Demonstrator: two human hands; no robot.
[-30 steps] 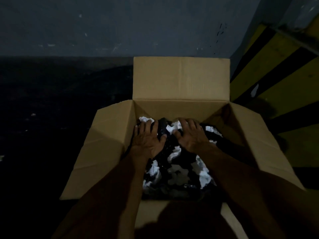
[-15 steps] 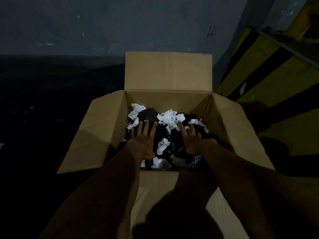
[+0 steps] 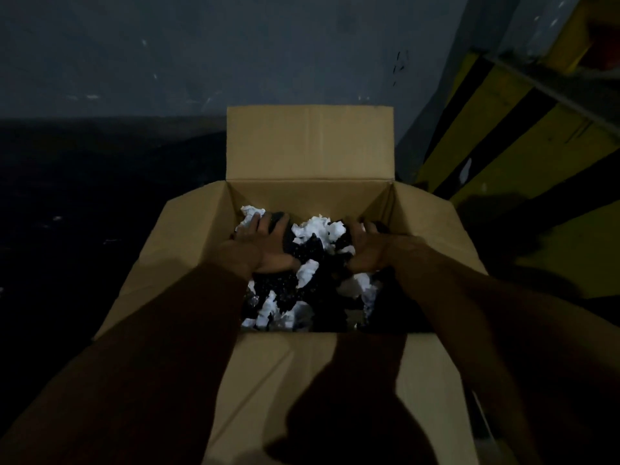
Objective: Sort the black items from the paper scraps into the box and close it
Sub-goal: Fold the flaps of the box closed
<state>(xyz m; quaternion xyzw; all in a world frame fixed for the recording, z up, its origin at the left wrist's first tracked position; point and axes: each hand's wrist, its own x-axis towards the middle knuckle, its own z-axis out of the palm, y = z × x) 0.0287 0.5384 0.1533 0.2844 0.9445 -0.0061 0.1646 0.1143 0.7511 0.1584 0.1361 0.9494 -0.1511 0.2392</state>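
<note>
An open cardboard box (image 3: 312,196) stands in front of me with all its flaps spread out. Inside lies a mixed heap of black items (image 3: 310,255) and crumpled white paper scraps (image 3: 320,229). My left hand (image 3: 266,245) lies against the left side of the heap, fingers spread and fairly straight, thumb low. On the right side my right hand (image 3: 364,251) has its fingers curled over a clump of black items, with the thumb underneath. Both forearms reach in over the near flap.
A grey wall (image 3: 235,62) rises behind the box. To the right stands a yellow and black striped barrier (image 3: 503,129). The floor (image 3: 84,213) on the left is dark. The near flap (image 3: 318,380) lies in my shadow.
Both hands have moved apart from the middle of the heap to its left and right sides. The heap is bunched up higher between them, and the right fingers have curled in.
</note>
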